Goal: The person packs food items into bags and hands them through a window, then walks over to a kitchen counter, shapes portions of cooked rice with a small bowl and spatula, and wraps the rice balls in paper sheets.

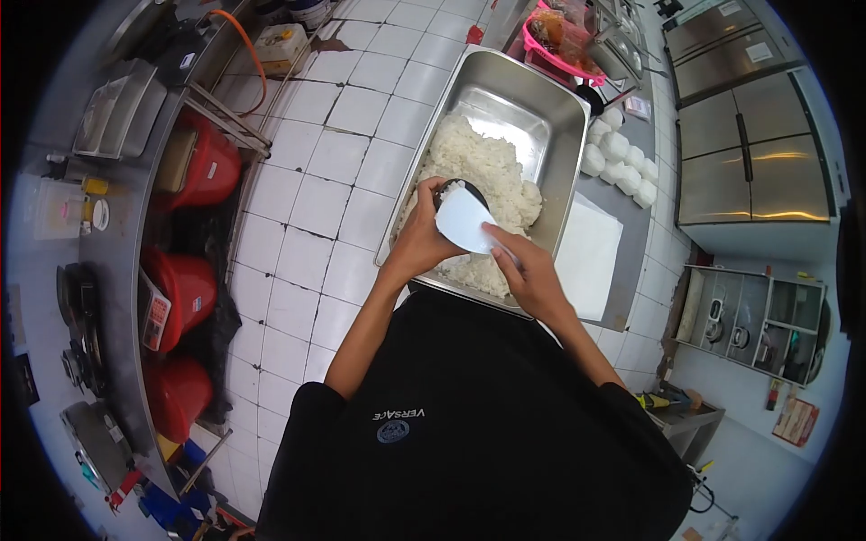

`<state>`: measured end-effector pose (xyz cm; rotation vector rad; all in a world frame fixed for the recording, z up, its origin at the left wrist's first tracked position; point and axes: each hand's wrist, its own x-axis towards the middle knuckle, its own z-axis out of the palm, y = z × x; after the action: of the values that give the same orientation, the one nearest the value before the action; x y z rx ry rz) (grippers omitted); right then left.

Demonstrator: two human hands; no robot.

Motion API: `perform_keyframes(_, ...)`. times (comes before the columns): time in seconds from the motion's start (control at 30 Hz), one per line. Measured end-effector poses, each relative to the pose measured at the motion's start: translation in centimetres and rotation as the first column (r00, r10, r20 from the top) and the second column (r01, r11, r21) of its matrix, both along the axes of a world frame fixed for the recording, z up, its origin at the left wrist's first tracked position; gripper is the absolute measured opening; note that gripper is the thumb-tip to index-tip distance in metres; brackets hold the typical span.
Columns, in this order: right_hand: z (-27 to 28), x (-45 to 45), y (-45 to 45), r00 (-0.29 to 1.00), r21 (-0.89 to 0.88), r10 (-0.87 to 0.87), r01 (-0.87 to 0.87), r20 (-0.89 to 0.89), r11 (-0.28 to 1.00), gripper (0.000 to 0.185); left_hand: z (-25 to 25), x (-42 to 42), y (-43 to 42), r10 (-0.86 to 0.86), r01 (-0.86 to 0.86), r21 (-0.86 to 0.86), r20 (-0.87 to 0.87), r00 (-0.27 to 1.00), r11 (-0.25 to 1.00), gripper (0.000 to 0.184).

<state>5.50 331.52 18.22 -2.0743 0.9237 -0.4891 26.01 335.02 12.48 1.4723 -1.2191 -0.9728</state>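
My left hand (420, 238) is wrapped around a small dark cup or bowl (475, 190), with a little white rice showing at its mouth. My right hand (530, 270) grips a white rice paddle (463, 222). The paddle's broad blade lies across the cup's opening and hides most of it. Both hands are over the near half of a deep steel pan (560, 194), where a large heap of cooked rice (483, 158) covers much of the bottom. Bare metal shows at the pan's far end.
Right of the pan, white paper sheets (592, 257) lie on the counter beside several rounded white lumps (622, 160). A pink basket (566, 56) of food stands beyond. Red tubs (185, 298) sit under the left-hand steel counter. Steel refrigerator doors (753, 135) line the right.
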Motion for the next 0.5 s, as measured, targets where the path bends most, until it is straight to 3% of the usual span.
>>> perform_keyframes(0.1, -3.2, -0.8, -0.2, 0.998, -0.126, -0.051, 0.056, 0.043, 0.99, 0.033, 0.5, -0.2, 0.2, -0.008, 0.008, 0.037, 0.001, 1.0, 0.999, 0.096)
perform_keyframes(0.13, -3.5, -0.9, 0.0, 0.998, -0.126, -0.047, 0.052, 0.045, 0.991, 0.033, 0.5, -0.2, 0.3, -0.004, 0.004, 0.036, 0.003, 1.0, 0.999, 0.096)
perform_keyframes(0.2, -3.9, -1.2, 0.8, 0.988, -0.072, -0.084, 0.075, -0.129, 0.995, 0.033, 0.3, -0.8, 0.6, -0.061, 0.063, -0.017, 0.087, 0.994, 0.998, 0.094)
perform_keyframes(0.33, -4.0, -0.7, -0.7, 0.994, -0.125, -0.006, -0.007, -0.108, 0.992, 0.032, 0.2, -0.2, 0.8, -0.074, 0.08, -0.04, 0.128, 0.989, 0.996, 0.091)
perform_keyframes(0.43, -2.3, -2.4, -5.7, 0.97, 0.231, 0.219, -0.192, -0.101, 0.954, 0.031, -0.3, 0.7, 1.2, -0.083, 0.083, 0.009, 0.113, 0.99, 0.997, 0.09)
perform_keyframes(0.47, -1.1, -2.9, -6.7, 0.971, 0.231, 0.217, -0.19, -0.1, 0.954, 0.031, -0.4, 1.1, 1.5, -0.068, 0.068, 0.002, 0.129, 0.989, 0.998, 0.09)
perform_keyframes(0.5, 0.3, -3.2, -7.4, 0.957, 0.352, 0.186, -0.1, -0.222, 0.931, 0.036, -0.3, 1.8, 1.6, -0.015, 0.012, 0.017, 0.147, 0.989, 1.0, 0.092)
